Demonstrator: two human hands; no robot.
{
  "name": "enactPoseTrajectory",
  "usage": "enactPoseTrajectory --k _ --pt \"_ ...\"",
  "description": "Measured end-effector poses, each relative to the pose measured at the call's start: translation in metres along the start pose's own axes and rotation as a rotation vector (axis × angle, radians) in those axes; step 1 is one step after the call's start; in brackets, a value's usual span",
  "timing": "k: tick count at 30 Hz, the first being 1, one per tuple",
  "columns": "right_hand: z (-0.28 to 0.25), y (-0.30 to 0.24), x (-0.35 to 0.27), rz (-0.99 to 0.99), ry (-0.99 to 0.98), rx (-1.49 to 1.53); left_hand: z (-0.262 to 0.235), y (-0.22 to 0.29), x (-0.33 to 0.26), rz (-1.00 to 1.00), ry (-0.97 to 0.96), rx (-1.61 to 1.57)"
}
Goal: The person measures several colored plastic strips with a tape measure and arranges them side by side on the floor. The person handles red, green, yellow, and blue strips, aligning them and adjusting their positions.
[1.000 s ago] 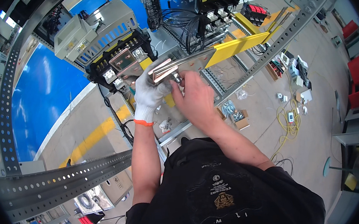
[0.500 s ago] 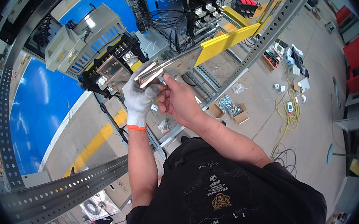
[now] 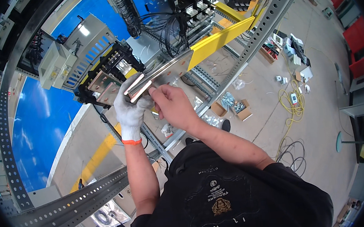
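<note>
Hands: gloved left hand (image 3: 131, 105) and bare right hand (image 3: 173, 106) both grip the metal busbars (image 3: 160, 74).

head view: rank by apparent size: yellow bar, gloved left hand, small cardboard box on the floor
1. yellow bar
2. left hand, in a white glove
3. cardboard box
The box lies farther from the camera, so this holds for looks only.

Left hand (image 3: 131, 107) gripping bus bars (image 3: 160, 74) from below; right hand (image 3: 173, 105) touching them just right of it; breaker block (image 3: 108, 74) sitting left; cardboard boxes (image 3: 234, 108) lying on floor, right.
</note>
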State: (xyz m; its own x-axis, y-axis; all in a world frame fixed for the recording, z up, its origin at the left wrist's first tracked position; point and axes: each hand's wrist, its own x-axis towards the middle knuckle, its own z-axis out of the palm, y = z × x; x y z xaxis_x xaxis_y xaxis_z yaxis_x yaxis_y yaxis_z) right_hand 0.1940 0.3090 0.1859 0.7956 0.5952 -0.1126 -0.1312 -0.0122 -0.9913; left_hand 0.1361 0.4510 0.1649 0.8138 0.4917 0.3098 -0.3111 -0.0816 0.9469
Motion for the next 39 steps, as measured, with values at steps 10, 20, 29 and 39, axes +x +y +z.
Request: enactPoseTrajectory --k 10,20,29,39 --pt "-0.003 0.005 0.001 0.443 -0.223 0.923 -0.001 -0.003 0.003 0.012 0.009 0.05" --pt "-0.014 -0.004 0.005 0.309 -0.246 0.494 0.001 -0.006 0.001 0.082 0.045 0.18" --pt "0.002 0.003 -0.003 -0.14 0.128 -0.124 -0.014 -0.025 0.001 0.156 -0.007 0.15" --pt "0.004 0.016 -0.01 -0.526 0.372 -0.55 -0.003 -0.018 0.001 0.153 0.032 0.137"
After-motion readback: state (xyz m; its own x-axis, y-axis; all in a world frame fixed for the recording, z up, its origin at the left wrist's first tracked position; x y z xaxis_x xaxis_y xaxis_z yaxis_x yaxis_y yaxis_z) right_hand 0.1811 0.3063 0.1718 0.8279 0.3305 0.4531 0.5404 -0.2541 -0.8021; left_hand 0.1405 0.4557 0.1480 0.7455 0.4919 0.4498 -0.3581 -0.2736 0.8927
